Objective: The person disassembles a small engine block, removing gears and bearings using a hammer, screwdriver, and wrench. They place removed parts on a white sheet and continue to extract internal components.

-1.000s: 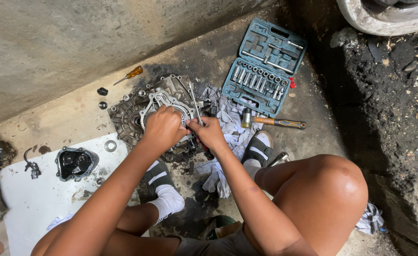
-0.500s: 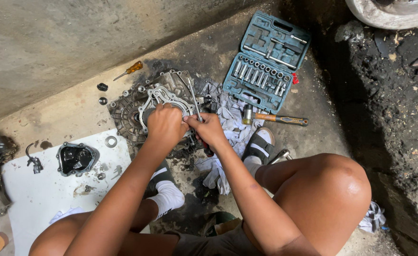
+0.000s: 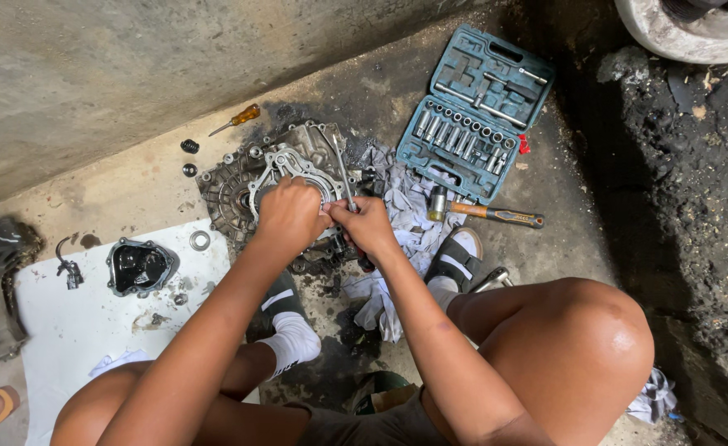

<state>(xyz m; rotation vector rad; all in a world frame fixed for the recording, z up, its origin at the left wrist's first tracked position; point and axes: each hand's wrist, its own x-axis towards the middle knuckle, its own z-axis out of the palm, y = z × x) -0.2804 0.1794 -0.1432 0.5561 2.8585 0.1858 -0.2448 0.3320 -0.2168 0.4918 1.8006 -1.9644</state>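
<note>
A greasy metal engine housing (image 3: 230,192) lies on the concrete floor with a pale gasket-like plate (image 3: 275,162) on top. My left hand (image 3: 288,216) rests closed over the centre of the plate, hiding what is under it. My right hand (image 3: 370,225) is beside it, fingers wrapped around a thin metal ratchet wrench (image 3: 343,175) whose handle points up and away. The two hands touch each other above the housing.
An open blue socket set case (image 3: 473,109) lies at the upper right, a hammer (image 3: 488,212) below it, rags (image 3: 409,216) between. An orange-handled screwdriver (image 3: 236,118) and springs (image 3: 189,146) lie at upper left. A white sheet (image 3: 83,322) carries a black cover part (image 3: 139,266) and a ring (image 3: 200,240).
The view has shifted slightly; both hands stay over the housing, with the left hand settled a little lower on the plate. The wrench remains in the right hand.
</note>
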